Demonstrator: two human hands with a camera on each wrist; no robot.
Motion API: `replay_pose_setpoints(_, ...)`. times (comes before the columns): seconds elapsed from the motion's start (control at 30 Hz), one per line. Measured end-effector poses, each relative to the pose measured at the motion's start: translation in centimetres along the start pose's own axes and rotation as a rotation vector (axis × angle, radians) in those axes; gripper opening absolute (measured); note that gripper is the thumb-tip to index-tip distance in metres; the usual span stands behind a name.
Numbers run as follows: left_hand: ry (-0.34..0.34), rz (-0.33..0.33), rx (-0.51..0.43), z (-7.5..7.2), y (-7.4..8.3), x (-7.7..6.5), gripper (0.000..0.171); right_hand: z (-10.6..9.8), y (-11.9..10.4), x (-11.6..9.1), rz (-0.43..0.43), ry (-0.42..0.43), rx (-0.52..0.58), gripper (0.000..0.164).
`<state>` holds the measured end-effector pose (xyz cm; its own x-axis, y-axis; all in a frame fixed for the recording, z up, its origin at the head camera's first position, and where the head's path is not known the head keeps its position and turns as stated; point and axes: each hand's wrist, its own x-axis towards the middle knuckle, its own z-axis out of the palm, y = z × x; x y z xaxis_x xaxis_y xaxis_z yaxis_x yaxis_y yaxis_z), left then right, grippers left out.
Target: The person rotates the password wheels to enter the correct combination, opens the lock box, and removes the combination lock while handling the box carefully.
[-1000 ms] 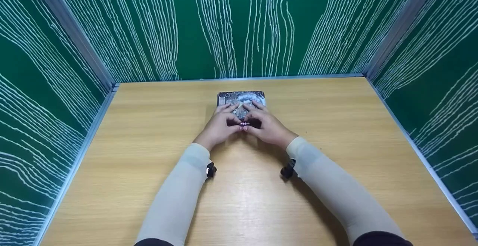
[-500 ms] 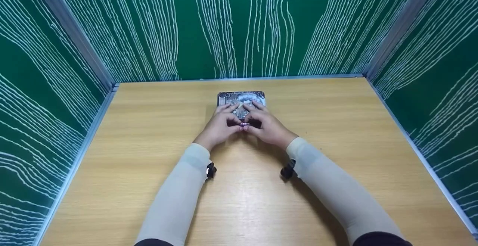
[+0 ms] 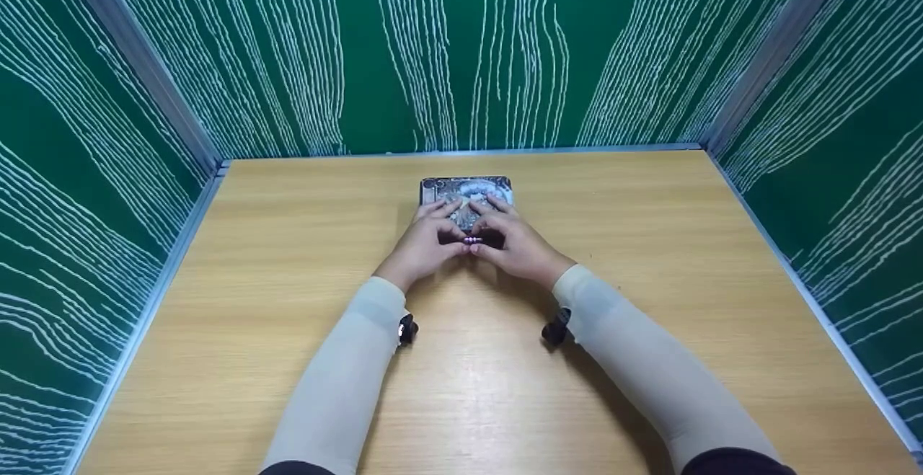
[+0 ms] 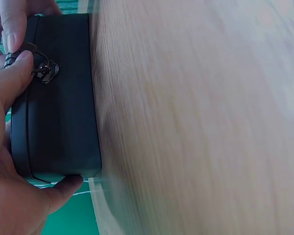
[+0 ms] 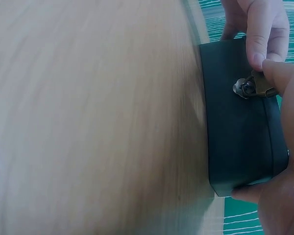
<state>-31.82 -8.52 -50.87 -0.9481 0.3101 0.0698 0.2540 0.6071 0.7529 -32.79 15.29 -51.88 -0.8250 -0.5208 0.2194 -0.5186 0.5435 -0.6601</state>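
A dark box (image 4: 63, 103) with a patterned picture lid (image 3: 465, 190) stands on the table. On its near side, a small brass-coloured combination padlock (image 5: 263, 84) hangs by its shackle from a metal clasp (image 4: 48, 72). My left hand (image 3: 425, 241) pinches one end of the padlock with thumb and finger, while other fingers lie over the lid and along the box's side. From the opposite side, my right hand (image 3: 515, 238) pinches the padlock too, its remaining fingers spread over the lid and side. The padlock's dials (image 3: 472, 240) show between the fingertips.
The wooden table (image 3: 288, 259) runs back to a green wall (image 3: 360, 64) with white wavy lines, and similar panels rise at left and right. Each wrist carries a small black camera, such as the left one (image 3: 407, 329).
Both hands and the box keep their places. The padlock's row of dials has shifted very slightly between the fingertips.
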Motion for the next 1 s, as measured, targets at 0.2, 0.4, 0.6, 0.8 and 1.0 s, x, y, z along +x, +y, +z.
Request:
replay_pose_setpoints(0.2,0.0,0.0,0.002,0.02,-0.02,0.07,0.007,-0.03,0.01,0.0,-0.011,0.002,-0.006,0.018)
replay_pose_setpoints(0.4,0.003,0.002,-0.002,0.03,-0.01,0.0,0.007,-0.1,-0.04,-0.01,0.001,-0.007,-0.001,0.014)
replay_pose_setpoints(0.6,0.0,0.004,0.003,0.01,-0.01,-0.14,0.006,-0.03,-0.03,0.0,-0.005,-0.014,-0.014,0.014)
replay_pose_setpoints(0.8,0.0,0.022,0.024,0.0,-0.12,-0.06,0.007,0.07,-0.01,0.03,-0.01,-0.01,-0.035,0.02)
replay_pose_setpoints(1.0,-0.003,0.025,0.036,0.01,-0.28,0.03,0.008,0.22,-0.22,0.1,0.009,-0.003,-0.057,0.026)
